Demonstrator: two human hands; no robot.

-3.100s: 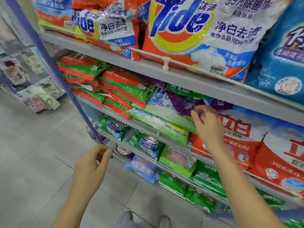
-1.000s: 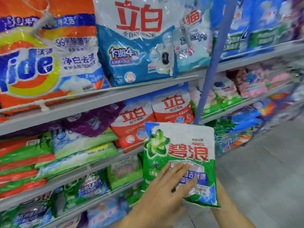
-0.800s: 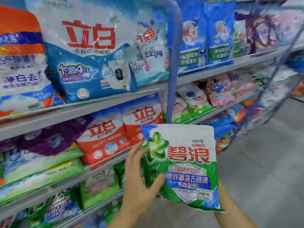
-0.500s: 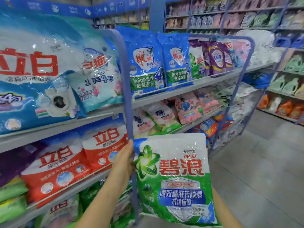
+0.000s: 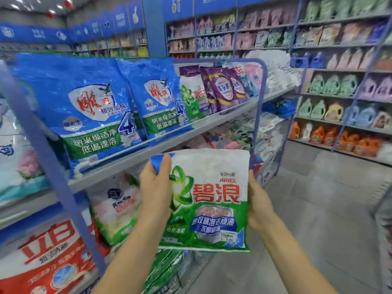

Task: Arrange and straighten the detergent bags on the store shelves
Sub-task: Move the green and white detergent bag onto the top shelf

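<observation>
I hold a green and white Ariel detergent bag [image 5: 212,198] upright in front of me, in the aisle beside the shelves. My left hand [image 5: 156,185] grips its upper left corner, fingers curled over the blue edge. My right hand [image 5: 257,201] holds the right edge, its fingers hidden behind the bag. On the upper shelf [image 5: 191,132] stand two large blue bags [image 5: 91,115], then a matching green Ariel bag [image 5: 194,98] and purple bags [image 5: 222,90].
A blue shelf post [image 5: 48,158] rises at the left and another post [image 5: 259,107] behind the bag. Red and white bags [image 5: 44,257] lie on the lower shelf. Bottle shelves [image 5: 343,107] line the far right wall. Grey floor tiles [image 5: 318,209] stretch rightwards.
I took the Ariel bag in both hands and walked right along the shelves. My left hand shifted from the bag's face to its upper left corner. The bag rose slightly.
</observation>
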